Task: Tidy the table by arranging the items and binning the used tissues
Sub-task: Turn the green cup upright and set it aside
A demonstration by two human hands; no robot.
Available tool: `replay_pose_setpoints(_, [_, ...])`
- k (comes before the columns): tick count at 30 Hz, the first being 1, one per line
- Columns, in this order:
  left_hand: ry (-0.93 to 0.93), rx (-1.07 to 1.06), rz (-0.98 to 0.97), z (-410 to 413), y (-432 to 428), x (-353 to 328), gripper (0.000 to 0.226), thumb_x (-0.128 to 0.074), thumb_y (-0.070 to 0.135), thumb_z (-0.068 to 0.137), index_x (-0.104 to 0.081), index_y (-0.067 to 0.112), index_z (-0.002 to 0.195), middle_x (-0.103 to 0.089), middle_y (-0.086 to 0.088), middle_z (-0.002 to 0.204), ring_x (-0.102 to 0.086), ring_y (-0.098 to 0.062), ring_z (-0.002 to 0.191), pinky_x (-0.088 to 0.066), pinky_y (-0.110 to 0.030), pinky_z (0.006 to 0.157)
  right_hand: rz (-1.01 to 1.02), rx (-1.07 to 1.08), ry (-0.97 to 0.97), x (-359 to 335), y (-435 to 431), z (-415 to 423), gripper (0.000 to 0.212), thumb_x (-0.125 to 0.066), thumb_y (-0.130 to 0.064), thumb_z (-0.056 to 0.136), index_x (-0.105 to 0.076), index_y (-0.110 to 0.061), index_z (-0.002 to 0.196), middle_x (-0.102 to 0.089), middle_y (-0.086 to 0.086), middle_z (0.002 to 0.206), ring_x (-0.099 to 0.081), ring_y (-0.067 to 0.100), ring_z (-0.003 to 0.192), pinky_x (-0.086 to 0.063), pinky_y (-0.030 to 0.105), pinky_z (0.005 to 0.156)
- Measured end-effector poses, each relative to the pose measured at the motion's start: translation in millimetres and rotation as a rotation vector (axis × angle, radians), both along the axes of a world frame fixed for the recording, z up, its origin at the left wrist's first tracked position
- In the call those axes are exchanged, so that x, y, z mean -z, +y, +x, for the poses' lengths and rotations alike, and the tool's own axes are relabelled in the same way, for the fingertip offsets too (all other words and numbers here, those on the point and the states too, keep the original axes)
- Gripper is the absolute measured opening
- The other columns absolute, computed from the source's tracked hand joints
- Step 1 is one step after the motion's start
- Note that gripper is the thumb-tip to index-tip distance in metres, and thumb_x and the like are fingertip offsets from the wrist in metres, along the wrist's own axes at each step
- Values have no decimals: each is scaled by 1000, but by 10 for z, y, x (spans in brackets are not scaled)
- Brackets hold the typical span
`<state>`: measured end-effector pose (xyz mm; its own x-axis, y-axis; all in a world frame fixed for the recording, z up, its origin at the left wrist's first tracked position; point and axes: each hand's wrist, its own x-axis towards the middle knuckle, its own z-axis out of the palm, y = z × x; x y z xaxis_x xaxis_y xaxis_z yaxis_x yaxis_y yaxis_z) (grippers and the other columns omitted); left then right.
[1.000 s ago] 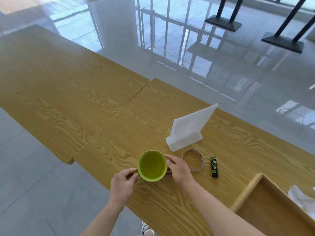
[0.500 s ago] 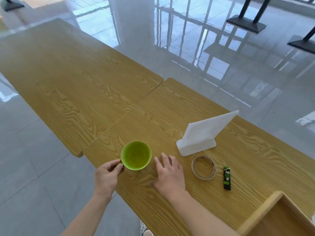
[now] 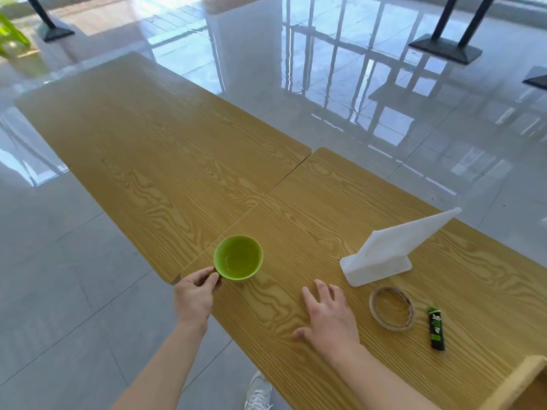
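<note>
Green cup (image 3: 238, 257) stands at the near left corner of the right-hand desk (image 3: 325, 202), just beside the seam where the two desks meet, mouth up. The left hand (image 3: 195, 294) is at its near-left side, with thumb and fingers curled in a pinch on the handle, which they mostly hide. So the cup lies just ahead and to the right of that hand, and the left is plainly the nearer one.

Further right, the right hand (image 3: 328, 315) is spread with its fingers straight and apart. It lies on or just over the bare wood, holding nothing, well apart from the cup.

Right again come the white napkin holder (image 3: 381, 258), the tape ring (image 3: 392, 308) just in front of it, and a small black-and-green packet (image 3: 436, 328) beside the ring. No used tissue shows. The likely next move is to place the cup among these items, and that move falls to the left hand.
</note>
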<state>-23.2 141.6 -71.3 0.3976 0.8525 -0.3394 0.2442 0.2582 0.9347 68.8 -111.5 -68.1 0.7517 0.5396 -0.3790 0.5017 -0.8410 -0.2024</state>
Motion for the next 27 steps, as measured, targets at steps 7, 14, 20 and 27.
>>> replay_pose_setpoints(7, [-5, -55, -44, 85, 150, 116, 17, -71, -2, 84, -74, 15, 85, -76, -6, 88, -74, -18, 79, -60, -33, 75, 26, 23, -15, 15, 4, -3, 98, -69, -71, 69, -26, -34, 149, -15, -2, 160, -14, 29, 142, -30, 43, 115])
replay_pose_setpoints(14, [-36, -67, -61, 244, 269, 150, 19, -71, -4, 84, -74, 15, 83, -75, -6, 97, -74, -17, 83, -61, -26, 68, 46, 28, -28, 40, -1, -2, 98, -70, -72, 66, -29, -36, 147, -17, -3, 158, -15, 27, 140, -34, 42, 112])
replay_pose_setpoints(20, [-52, -64, -95, 317, 315, 189, 17, -69, -5, 85, -72, 12, 87, -74, -9, 98, -73, -19, 86, -60, -24, 67, 52, 24, -37, 53, -2, 2, 97, -71, -71, 66, -29, -36, 146, -17, -3, 158, -16, 27, 139, -36, 42, 111])
replay_pose_setpoints(27, [-49, -27, -81, 375, 363, 215, 18, -68, -3, 87, -72, 14, 89, -73, -10, 100, -73, -20, 87, -60, -28, 73, 61, 30, -36, 61, 2, 14, 96, -72, -70, 65, -29, -37, 144, -16, -3, 158, -15, 27, 140, -36, 42, 111])
